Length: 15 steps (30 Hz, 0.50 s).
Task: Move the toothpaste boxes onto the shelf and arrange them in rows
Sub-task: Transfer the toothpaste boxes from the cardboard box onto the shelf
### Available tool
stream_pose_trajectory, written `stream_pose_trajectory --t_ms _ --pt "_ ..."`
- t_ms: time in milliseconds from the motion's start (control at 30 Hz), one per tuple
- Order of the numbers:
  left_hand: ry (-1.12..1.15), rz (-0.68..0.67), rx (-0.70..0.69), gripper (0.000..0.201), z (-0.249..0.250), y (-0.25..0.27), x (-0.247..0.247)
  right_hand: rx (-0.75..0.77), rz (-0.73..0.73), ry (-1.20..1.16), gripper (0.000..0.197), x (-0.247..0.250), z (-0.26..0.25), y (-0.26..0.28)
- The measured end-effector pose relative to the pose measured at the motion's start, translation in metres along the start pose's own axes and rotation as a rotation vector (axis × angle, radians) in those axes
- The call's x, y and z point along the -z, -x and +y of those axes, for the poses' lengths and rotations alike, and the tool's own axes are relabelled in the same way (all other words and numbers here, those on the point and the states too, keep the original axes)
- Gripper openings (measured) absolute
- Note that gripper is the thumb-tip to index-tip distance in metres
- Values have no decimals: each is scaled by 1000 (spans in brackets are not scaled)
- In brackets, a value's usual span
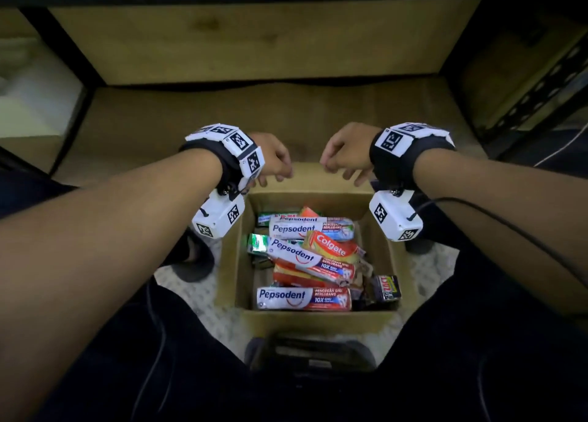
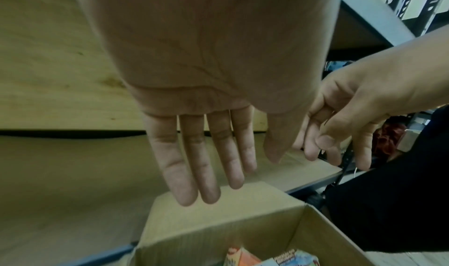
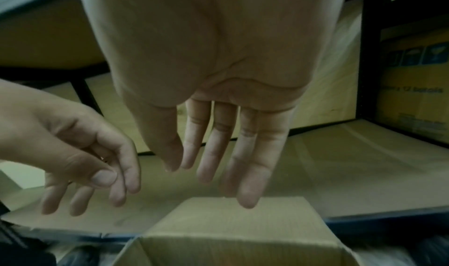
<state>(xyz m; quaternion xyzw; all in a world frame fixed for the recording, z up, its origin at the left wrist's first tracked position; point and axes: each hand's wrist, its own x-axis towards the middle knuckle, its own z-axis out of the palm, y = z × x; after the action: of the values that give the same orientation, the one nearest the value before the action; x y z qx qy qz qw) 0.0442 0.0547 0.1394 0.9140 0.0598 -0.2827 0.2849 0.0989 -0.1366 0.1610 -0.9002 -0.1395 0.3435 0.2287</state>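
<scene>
While the wooden shelf (image 1: 222, 116) stands bare ahead of us, we note the open cardboard carton (image 1: 394, 262) below it, between our knees. Toothpaste boxes (image 1: 304, 299) lie jumbled inside, Pepsodent and Colgate mixed. Our left hand (image 1: 270, 159) and right hand (image 1: 345, 152) hang above the carton's far flap, near each other, fingers loose and extended, holding nothing.
</scene>
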Motion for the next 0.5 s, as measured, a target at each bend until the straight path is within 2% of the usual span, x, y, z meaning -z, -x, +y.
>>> stream_pose_trajectory --t_ms 100,200,267,367,400,500 --pt "-31 -24 11 12 -10 -11 -17 -34 -8 45 11 -19 12 -12" --pt "-43 -66 24 14 -21 -25 -35 -43 -48 147 24 -42 26 -25" --pt "-33 -113 38 16 -28 -35 -49 -41 -78 198 20 -56 35 -28" --pt "-50 -115 45 14 -38 -46 -67 -63 -152 224 18 -83 61 -38" --pt "-61 -106 55 17 -41 -50 -72 -84 -163 243 24 -93 70 -43" --pt "-73 -69 99 30 -54 -65 -90 -99 -147 293 63 -122 93 -56"
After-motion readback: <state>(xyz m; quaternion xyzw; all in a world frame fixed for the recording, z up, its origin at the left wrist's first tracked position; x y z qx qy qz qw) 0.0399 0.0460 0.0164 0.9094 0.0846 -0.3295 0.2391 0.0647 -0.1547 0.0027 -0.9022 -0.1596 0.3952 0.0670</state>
